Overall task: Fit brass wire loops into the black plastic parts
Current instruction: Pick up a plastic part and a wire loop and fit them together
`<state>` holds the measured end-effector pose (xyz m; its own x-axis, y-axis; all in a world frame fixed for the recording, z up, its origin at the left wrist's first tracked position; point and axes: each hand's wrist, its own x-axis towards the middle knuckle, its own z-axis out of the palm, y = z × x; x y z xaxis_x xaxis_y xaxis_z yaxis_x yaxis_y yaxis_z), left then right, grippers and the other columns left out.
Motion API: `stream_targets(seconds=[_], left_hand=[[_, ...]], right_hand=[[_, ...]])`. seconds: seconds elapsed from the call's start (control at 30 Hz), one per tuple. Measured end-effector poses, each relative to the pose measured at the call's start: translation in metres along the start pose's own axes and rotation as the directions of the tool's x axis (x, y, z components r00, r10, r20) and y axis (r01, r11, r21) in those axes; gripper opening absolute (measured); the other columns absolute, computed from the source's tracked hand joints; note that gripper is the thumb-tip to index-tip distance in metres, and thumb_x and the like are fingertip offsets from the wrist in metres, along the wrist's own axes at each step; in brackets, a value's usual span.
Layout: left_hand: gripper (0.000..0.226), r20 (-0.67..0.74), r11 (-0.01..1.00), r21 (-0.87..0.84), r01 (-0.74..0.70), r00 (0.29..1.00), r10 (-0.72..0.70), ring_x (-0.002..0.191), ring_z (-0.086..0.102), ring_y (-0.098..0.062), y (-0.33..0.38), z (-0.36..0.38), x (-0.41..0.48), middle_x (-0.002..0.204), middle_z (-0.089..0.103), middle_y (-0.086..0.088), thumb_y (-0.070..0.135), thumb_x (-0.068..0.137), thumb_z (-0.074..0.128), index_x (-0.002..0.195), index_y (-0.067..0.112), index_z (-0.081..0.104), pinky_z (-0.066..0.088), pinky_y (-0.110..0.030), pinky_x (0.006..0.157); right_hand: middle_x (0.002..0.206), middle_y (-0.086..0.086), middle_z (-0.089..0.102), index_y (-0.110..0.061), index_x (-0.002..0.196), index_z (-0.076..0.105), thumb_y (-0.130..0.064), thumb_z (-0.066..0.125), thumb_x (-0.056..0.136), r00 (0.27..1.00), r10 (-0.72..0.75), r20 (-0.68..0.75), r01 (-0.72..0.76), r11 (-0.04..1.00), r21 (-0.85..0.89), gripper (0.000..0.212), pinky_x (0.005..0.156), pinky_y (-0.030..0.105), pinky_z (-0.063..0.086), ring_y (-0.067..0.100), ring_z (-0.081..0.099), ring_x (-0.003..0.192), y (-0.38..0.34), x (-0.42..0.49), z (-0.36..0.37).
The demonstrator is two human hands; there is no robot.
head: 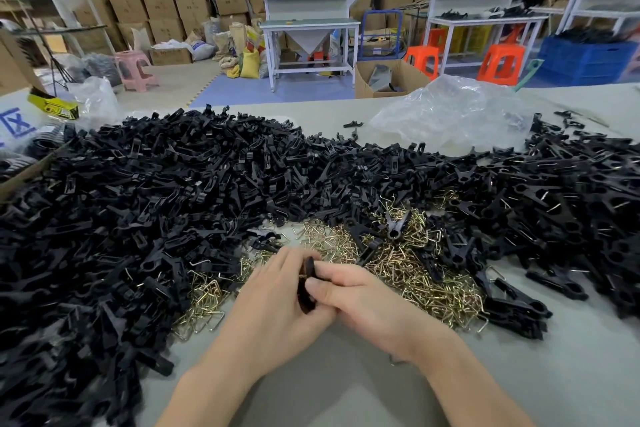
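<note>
A black plastic part (pixel 307 284) stands on end between my two hands above the grey table. My left hand (pixel 273 291) wraps round it from the left, and my right hand (pixel 360 295) pinches it from the right with thumb and fingers. A glint of brass shows at the part's upper left edge. Loose brass wire loops (pixel 408 274) lie in a spread behind and beside my hands. A huge heap of black plastic parts (pixel 138 204) covers the table's left and middle.
More black parts (pixel 571 194) are piled at the right. A crumpled clear plastic bag (pixel 457 114) lies at the back right, and a yellow box (pixel 53 107) at the back left. Bare table surface (pixel 329 374) shows between my forearms. Workbenches, stools and cartons stand beyond.
</note>
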<state>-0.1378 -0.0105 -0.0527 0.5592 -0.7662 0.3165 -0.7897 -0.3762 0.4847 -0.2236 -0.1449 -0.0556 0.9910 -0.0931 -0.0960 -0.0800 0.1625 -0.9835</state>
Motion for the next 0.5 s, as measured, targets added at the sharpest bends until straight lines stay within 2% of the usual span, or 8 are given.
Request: stream_targets(seconds=[0.03, 0.1, 0.23, 0.3, 0.4, 0.5], left_hand=[[0.037, -0.030, 1.000, 0.000, 0.002, 1.000, -0.002, 0.096, 0.051, 0.002, 0.0017, 0.0002, 0.0000, 0.108, 0.050, 0.025, 0.049, 0.078, 0.048, 0.113, 0.039, 0.049, 0.042, -0.024, 0.083], [0.034, -0.097, 1.000, 0.027, -0.002, 0.995, 0.005, 0.092, 0.053, 0.000, 0.0052, 0.0036, -0.0002, 0.109, 0.051, 0.023, 0.043, 0.078, 0.046, 0.109, 0.034, 0.055, 0.042, -0.023, 0.078], [0.027, -0.170, 0.990, 0.142, 0.008, 0.985, 0.017, 0.079, 0.056, -0.008, 0.0080, 0.0087, 0.0022, 0.098, 0.056, 0.017, 0.042, 0.083, 0.044, 0.103, 0.031, 0.058, 0.035, -0.023, 0.067], [0.022, -0.205, 0.982, 0.189, 0.028, 0.979, 0.012, 0.071, 0.056, -0.011, 0.0062, 0.0076, 0.0052, 0.086, 0.056, 0.015, 0.047, 0.091, 0.040, 0.094, 0.031, 0.055, 0.035, -0.025, 0.060], [0.027, -0.268, 0.976, 0.212, 0.050, 0.963, 0.009, 0.060, 0.051, -0.010, 0.0066, 0.0067, 0.0089, 0.071, 0.051, 0.012, 0.050, 0.095, 0.037, 0.082, 0.028, 0.047, 0.035, -0.025, 0.051], [0.029, -0.297, 0.978, 0.203, 0.047, 0.955, 0.016, 0.054, 0.050, -0.011, 0.0082, 0.0083, 0.0096, 0.068, 0.050, 0.011, 0.050, 0.095, 0.038, 0.079, 0.027, 0.045, 0.035, -0.026, 0.044]], right_hand=[[0.121, 0.021, 0.068, 0.005, 0.125, 0.062, -0.007, 0.050, 0.105, 1.000, -0.001, 0.020, 0.000, 0.997, 0.081, 0.027, 0.109, 0.043, 0.048, 0.029, 0.065, 0.117, -0.0004, 0.0005, 0.0016], [0.110, 0.019, 0.069, 0.012, 0.122, 0.060, -0.006, 0.051, 0.103, 0.999, 0.006, 0.038, -0.015, 0.972, 0.236, 0.028, 0.103, 0.040, 0.052, 0.026, 0.067, 0.105, -0.0016, 0.0023, 0.0045], [0.105, 0.017, 0.069, 0.008, 0.117, 0.065, -0.015, 0.055, 0.100, 0.999, 0.026, 0.038, -0.038, 0.929, 0.368, 0.030, 0.090, 0.035, 0.056, 0.024, 0.068, 0.096, -0.0054, 0.0041, 0.0049], [0.110, 0.021, 0.069, 0.010, 0.119, 0.063, -0.023, 0.053, 0.101, 0.998, 0.049, 0.030, -0.057, 0.903, 0.425, 0.038, 0.086, 0.034, 0.059, 0.026, 0.068, 0.099, -0.0081, 0.0043, 0.0057], [0.131, 0.028, 0.063, 0.009, 0.131, 0.059, -0.030, 0.051, 0.101, 0.997, 0.075, 0.011, -0.072, 0.874, 0.480, 0.050, 0.097, 0.039, 0.055, 0.031, 0.063, 0.113, -0.0083, 0.0056, 0.0050], [0.129, 0.025, 0.064, 0.008, 0.133, 0.058, -0.032, 0.053, 0.101, 0.996, 0.084, 0.003, -0.075, 0.872, 0.483, 0.052, 0.097, 0.038, 0.053, 0.029, 0.062, 0.112, -0.0078, 0.0062, 0.0068]])
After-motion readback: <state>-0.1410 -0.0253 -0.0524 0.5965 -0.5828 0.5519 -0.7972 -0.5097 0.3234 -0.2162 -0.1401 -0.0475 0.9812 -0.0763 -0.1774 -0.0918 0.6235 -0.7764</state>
